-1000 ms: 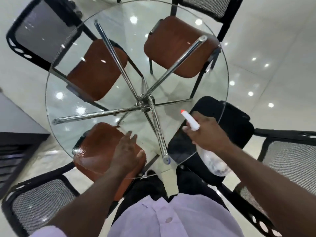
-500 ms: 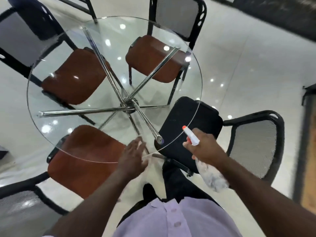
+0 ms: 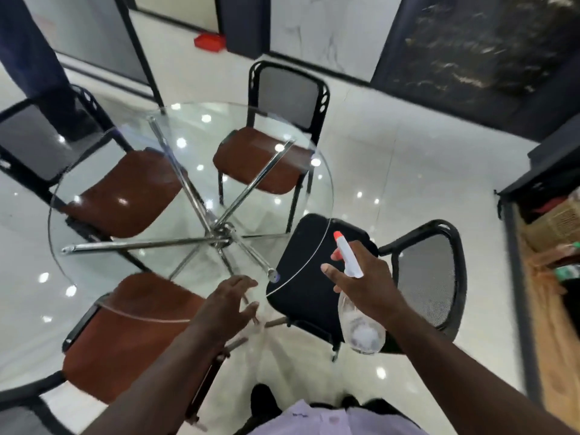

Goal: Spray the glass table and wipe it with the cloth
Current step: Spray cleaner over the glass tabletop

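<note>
The round glass table (image 3: 103, 304) with crossed chrome legs (image 3: 219, 233) fills the left middle of the view. My right hand (image 3: 367, 284) grips a clear spray bottle (image 3: 361, 328) with a white head and orange nozzle, held just beyond the table's right edge above a black chair seat (image 3: 304, 296). My left hand (image 3: 229, 306) hovers at the near edge of the glass, fingers spread, holding nothing. No cloth is visible.
Three brown-seated chairs (image 3: 125, 196) (image 3: 260, 164) (image 3: 125, 337) are tucked under the table. A black mesh-backed chair (image 3: 426, 277) stands at the right. A dark cabinet with clutter (image 3: 549, 215) lines the right side. Another person's legs (image 3: 34, 58) stand far left.
The view has pulled back and up from the table, so the glass now lies farther away. Both hands came off the table surface toward its near right edge, the bottle still gripped.
</note>
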Available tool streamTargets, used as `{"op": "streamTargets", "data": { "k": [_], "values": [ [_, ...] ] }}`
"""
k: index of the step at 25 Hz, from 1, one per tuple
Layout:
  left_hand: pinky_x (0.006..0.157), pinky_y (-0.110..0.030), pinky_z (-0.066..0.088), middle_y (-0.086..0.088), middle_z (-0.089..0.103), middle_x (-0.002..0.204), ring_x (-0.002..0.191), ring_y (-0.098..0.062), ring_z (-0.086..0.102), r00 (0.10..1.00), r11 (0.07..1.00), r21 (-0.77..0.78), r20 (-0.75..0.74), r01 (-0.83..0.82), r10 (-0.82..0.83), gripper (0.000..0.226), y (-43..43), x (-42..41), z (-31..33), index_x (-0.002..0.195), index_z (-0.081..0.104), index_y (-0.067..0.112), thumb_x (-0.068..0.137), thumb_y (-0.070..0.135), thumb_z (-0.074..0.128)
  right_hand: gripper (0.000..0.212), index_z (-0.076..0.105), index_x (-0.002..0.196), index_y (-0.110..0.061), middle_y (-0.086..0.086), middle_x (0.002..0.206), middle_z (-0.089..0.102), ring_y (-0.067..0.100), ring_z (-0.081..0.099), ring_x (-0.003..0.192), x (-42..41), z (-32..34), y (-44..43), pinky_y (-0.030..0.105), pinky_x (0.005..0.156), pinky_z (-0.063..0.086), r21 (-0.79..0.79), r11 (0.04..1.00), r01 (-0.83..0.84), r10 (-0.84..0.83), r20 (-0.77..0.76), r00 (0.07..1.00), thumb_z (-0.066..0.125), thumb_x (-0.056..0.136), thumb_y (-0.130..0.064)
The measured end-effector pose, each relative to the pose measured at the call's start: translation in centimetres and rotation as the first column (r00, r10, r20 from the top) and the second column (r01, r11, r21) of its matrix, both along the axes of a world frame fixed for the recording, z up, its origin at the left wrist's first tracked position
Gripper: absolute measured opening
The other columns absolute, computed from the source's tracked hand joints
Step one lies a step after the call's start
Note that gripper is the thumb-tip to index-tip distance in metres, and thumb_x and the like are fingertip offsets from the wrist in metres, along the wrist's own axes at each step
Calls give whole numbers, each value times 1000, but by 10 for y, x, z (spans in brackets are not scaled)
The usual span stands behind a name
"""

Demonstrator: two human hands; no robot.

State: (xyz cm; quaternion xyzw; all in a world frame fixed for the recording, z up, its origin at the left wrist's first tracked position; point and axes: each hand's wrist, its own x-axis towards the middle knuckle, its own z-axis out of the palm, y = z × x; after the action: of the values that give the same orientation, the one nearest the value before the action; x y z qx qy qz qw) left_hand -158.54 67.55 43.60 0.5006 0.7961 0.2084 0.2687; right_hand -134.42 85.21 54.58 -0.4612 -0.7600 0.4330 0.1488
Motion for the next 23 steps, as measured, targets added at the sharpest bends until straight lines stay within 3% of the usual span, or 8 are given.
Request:
{"op": "streamTargets", "data": {
  "k": [3, 6, 10, 12, 15, 17, 20, 23],
  "values": [
    [107, -37, 51, 9, 58, 143, 130, -13, 57, 988, 990, 66, -109, 121, -113, 53, 48, 18, 46, 141, 58, 29, 91, 47, 65, 29, 68, 118, -31, -11, 106, 75, 16, 78, 62, 47, 36, 16, 19, 61, 57, -26, 988, 151, -153, -189, 970, 83, 94, -38],
    [108, -33, 50, 14, 53, 146, 130, -8, 56, 962, 964, 122, -167, 236, -215, 57, 110, 62, 90, 146, 51, 33, 93, 47, 68, 25, 68, 111, -45, -13, 100, 78, 17, 79, 65, 117, 66, 36, 22, 64, 60, -43, 963, 265, -265, -322, 909, 83, 93, -39],
    [108, -34, 50, 24, 49, 145, 128, 0, 54, 882, 880, 150, -223, 451, -414, 58, 209, 183, 143, 145, 45, 46, 92, 59, 63, 44, 68, 120, -61, -2, 106, 78, 29, 79, 71, 263, 99, 73, 28, 71, 62, -3, 902, 431, -374, -504, 778, 85, 90, -34],
    [109, -33, 49, 29, 47, 145, 129, 5, 52, 823, 824, 133, -249, 551, -510, 57, 254, 255, 164, 145, 41, 52, 92, 63, 61, 46, 63, 117, -69, -4, 112, 76, 25, 79, 68, 347, 106, 95, 25, 70, 61, 57, 851, 522, -423, -515, 745, 84, 89, -39],
    [105, -32, 52, 33, 48, 142, 121, 8, 57, 748, 741, 142, -252, 657, -615, 57, 307, 348, 186, 144, 41, 58, 92, 64, 63, 36, 62, 116, -58, -7, 113, 75, 13, 78, 65, 447, 107, 118, 7, 64, 51, 93, 774, 626, -511, -493, 704, 81, 92, -38],
    [106, -30, 51, 32, 47, 143, 123, 8, 55, 708, 694, 160, -271, 702, -653, 56, 343, 408, 192, 145, 40, 58, 93, 63, 62, 26, 67, 112, -43, -10, 108, 76, 9, 77, 65, 499, 104, 137, 11, 65, 52, 92, 735, 671, -564, -466, 682, 82, 90, -43],
    [104, -23, 45, 32, 49, 140, 120, 12, 51, 726, 701, 203, -288, 684, -625, 54, 392, 473, 189, 143, 46, 55, 92, 62, 62, 34, 70, 113, -27, -12, 96, 77, 6, 77, 63, 544, 92, 180, 12, 67, 55, 145, 723, 676, -573, -421, 703, 81, 88, -48],
    [96, -23, 48, 32, 53, 130, 109, 16, 52, 760, 725, 234, -276, 647, -589, 49, 445, 506, 170, 138, 52, 51, 92, 59, 67, 27, 70, 109, -31, -8, 96, 77, 7, 76, 66, 563, 77, 227, 5, 61, 52, 60, 689, 722, -631, -442, 638, 81, 88, -45]
  ]
}}
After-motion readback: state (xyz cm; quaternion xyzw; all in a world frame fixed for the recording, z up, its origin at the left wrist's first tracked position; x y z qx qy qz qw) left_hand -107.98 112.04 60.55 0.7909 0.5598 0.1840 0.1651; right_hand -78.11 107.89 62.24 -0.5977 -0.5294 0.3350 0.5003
